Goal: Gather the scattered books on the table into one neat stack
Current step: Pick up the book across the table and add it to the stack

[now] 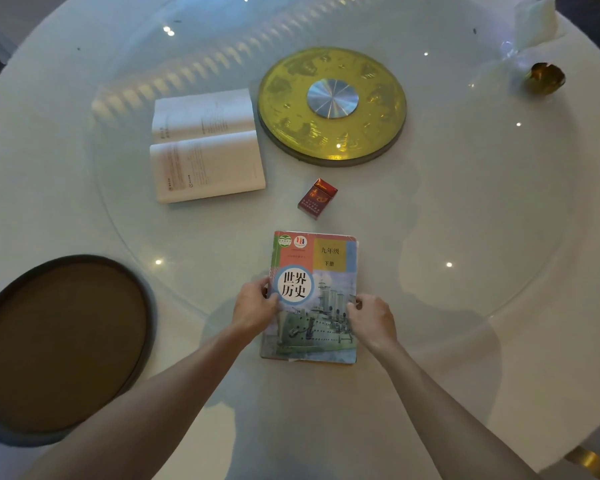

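Note:
A colourful textbook (pixel 317 268) with a grey warship on its cover lies closed near the table's front edge. More page edges show under its right side, so it may rest on another book. My left hand (pixel 253 306) grips its left edge, thumb on the cover. At the right edge my right hand (pixel 373 318) holds it the same way. A white book (pixel 205 147) lies open, pages up, farther back and to the left, apart from both hands.
A red cigarette pack (pixel 316 198) sits between the two books. Behind it is a round gold turntable hub (pixel 331 105). A dark round tray (pixel 59 348) lies at the front left. At the far right stand a small amber glass (pixel 548 77) and a white folded napkin (pixel 534 19).

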Demonstrator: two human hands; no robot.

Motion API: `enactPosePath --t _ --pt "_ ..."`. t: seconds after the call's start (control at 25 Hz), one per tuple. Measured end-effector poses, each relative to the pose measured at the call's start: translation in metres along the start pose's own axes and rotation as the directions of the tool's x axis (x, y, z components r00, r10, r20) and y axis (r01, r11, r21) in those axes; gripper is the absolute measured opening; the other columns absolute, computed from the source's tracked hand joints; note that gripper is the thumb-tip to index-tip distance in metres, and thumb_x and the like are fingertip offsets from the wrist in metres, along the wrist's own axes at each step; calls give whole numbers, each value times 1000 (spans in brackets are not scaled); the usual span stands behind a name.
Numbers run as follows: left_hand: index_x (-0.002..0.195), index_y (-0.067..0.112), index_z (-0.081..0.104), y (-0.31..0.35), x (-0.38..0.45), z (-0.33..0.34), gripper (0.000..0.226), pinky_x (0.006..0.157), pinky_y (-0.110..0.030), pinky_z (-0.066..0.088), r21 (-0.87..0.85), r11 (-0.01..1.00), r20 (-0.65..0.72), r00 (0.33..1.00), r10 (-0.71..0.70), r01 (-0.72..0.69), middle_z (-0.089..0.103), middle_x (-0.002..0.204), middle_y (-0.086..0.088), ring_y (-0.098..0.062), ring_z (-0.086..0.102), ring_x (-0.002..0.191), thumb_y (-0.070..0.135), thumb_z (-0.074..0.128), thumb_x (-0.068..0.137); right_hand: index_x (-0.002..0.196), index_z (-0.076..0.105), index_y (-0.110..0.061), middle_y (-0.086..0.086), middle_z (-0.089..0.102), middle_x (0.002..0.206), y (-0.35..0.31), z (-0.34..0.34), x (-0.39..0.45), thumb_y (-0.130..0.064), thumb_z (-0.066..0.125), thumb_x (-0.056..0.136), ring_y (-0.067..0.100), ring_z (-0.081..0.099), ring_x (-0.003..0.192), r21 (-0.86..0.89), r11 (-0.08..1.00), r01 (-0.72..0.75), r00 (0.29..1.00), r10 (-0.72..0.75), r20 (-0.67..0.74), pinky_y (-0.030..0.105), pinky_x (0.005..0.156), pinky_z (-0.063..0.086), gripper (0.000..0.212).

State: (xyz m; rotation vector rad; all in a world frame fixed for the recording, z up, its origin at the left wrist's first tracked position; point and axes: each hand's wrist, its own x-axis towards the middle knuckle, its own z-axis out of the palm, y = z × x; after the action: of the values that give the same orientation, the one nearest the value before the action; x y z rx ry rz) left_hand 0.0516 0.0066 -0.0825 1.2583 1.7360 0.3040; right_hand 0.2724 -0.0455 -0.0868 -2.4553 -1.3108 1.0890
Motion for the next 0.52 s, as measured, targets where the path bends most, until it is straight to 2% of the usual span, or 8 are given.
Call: enactPosePath --t 0.08,0.12,0.2,0.28,0.32,0.4,0.52 --pt "116 19 71 1 -2 3 30 61 -30 59 -40 999 -5 1000 -26 26 77 100 -3 -16 72 86 9 64 88 80 62 -8 10 69 78 0 0 4 -21 54 91 30 68 72 16 1000 -10 1000 10 23 37 64 52 20" --pt "117 19 70 0 -2 4 31 65 -35 62 -64 997 -5 999 -36 36 77 101 -4 -18 72 88 10 65 88 84 63 -7 10 70 81 -1 -2 6 -23 55 91 30 69 75 21 999 -30 998 29 48 39 67 55 19" --pt "123 17 68 0 -1 3 34 70 -38 63 -107 992 8 998 -62 63 76 106 -7 -18 72 92 14 66 89 92 64 -5 12 71 90 -8 -6 10 -27 54 92 31 70 82 -26 998 -63 995 65 72 40 71 57 24" --pt "136 14 60 1 4 -9 45 67 -26 57 -134 986 -2 994 -105 104 73 115 -9 -17 68 97 18 65 92 110 62 -3 15 67 108 -24 -11 16 -31 54 93 35 66 99 -108 992 -68 998 66 -25 41 79 53 33" --pt "139 11 57 0 10 -19 48 70 -23 52 -142 983 -25 992 -122 117 71 118 -10 -17 65 98 20 65 92 119 59 -2 17 62 117 -37 -14 19 -31 55 94 36 62 108 -111 993 -50 995 40 -91 42 84 51 39" --pt "136 11 61 -2 25 -45 46 79 -25 48 -169 980 -77 989 -123 108 70 118 -10 -18 63 98 22 67 91 130 54 -4 16 57 125 -72 -15 29 -30 58 94 35 56 117 -35 998 44 988 -49 -150 44 93 48 45" --pt "131 13 65 -3 57 -91 42 79 -25 47 -233 969 -128 985 -112 80 70 108 -6 -18 64 91 23 69 90 135 55 -8 12 58 128 -129 -10 51 -32 61 96 29 58 117 26 977 213 972 -209 -109 38 93 48 46"
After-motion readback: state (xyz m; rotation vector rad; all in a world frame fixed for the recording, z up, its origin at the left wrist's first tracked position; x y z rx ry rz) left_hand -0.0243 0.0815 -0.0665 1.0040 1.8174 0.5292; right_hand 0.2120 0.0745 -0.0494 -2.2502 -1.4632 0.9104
